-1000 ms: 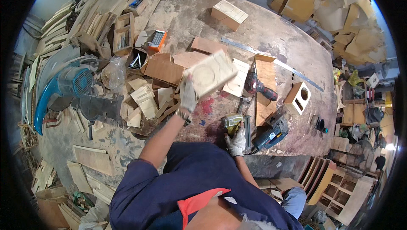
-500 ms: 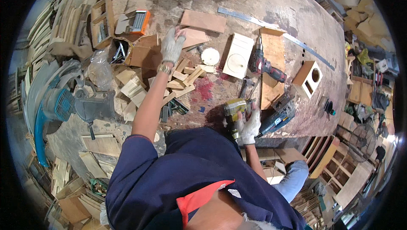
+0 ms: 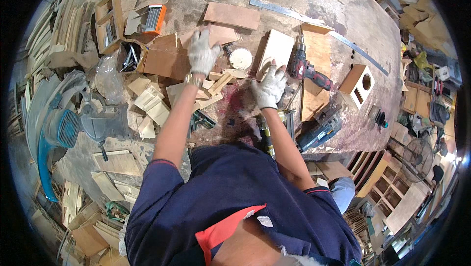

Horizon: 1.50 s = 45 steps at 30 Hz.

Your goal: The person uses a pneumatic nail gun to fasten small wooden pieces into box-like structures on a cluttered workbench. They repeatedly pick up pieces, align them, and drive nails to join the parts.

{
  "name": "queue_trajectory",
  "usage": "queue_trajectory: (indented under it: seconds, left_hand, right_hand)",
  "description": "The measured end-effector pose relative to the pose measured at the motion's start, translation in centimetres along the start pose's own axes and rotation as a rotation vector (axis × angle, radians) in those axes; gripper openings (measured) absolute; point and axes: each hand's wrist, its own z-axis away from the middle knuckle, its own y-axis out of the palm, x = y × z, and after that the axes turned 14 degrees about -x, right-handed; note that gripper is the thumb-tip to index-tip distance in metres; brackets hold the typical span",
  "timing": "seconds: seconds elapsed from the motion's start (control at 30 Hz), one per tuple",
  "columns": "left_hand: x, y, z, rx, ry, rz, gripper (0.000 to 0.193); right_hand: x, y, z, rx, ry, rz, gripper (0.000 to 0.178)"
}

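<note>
My left hand [image 3: 202, 56], in a whitish work glove, is open with its fingers apart over a thin reddish-brown board [image 3: 223, 35]. Whether it presses on that board I cannot tell. Gloved as well, my right hand [image 3: 270, 88] rests its outstretched fingers on the near end of a pale wooden box or panel [image 3: 276, 50]. A round pale disc [image 3: 241, 59] lies between the two hands. Just right of the pale piece is a red-and-black cordless drill [image 3: 309, 69]. A yellow-and-black power tool [image 3: 268, 138] is partly hidden beneath my right forearm.
A miter saw [image 3: 68, 128] stands at the left. Wood offcuts [image 3: 152, 104] lie near my left forearm. Toward the right are a blue power tool [image 3: 321, 131], a box with cut holes [image 3: 357, 87] and a steel ruler [image 3: 360, 52]. Another reddish board [image 3: 232, 15] lies farther back.
My right hand has left the yellow-and-black power tool and moved up onto the near end of the pale wooden piece. My left hand has shifted slightly, staying near the reddish-brown board.
</note>
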Motion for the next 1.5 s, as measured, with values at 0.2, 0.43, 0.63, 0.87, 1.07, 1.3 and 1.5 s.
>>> queue_trajectory:
  seconds: [0.2,0.43,0.63,0.87,1.07,1.3,1.5]
  left_hand:
    - [4.3,5.5,-9.2,0.233,0.28,-0.314,0.074]
    - [6.9,6.4,-13.9,0.276,0.365,-0.114,0.03]
    - [-3.2,-2.2,-0.9,0.614,-0.179,0.522,0.036]
    - [-9.9,-10.5,13.9,0.6,-0.083,0.335,0.037]
    - [-4.8,-12.4,17.6,0.605,0.224,0.052,0.02]
    - [-2.1,-15.0,21.2,0.499,0.128,-0.146,0.027]
    - [-1.2,-14.3,23.4,0.44,-0.219,0.409,0.043]
  right_hand:
    - [-4.3,-3.2,1.8,-0.05,0.034,-0.503,0.088]
    - [-8.9,-5.6,6.1,0.343,0.875,-1.902,0.063]
    - [-6.4,-5.6,10.9,0.286,0.661,-1.778,0.071]
    - [-2.8,-6.2,13.6,0.243,-0.277,-0.601,0.078]
    - [-4.5,-7.8,3.0,0.048,-0.205,-0.606,0.032]
    - [1.9,-1.2,-13.3,0.014,-0.487,-0.405,0.072]
    - [6.8,3.3,-21.2,0.146,-0.607,-0.152,0.092]
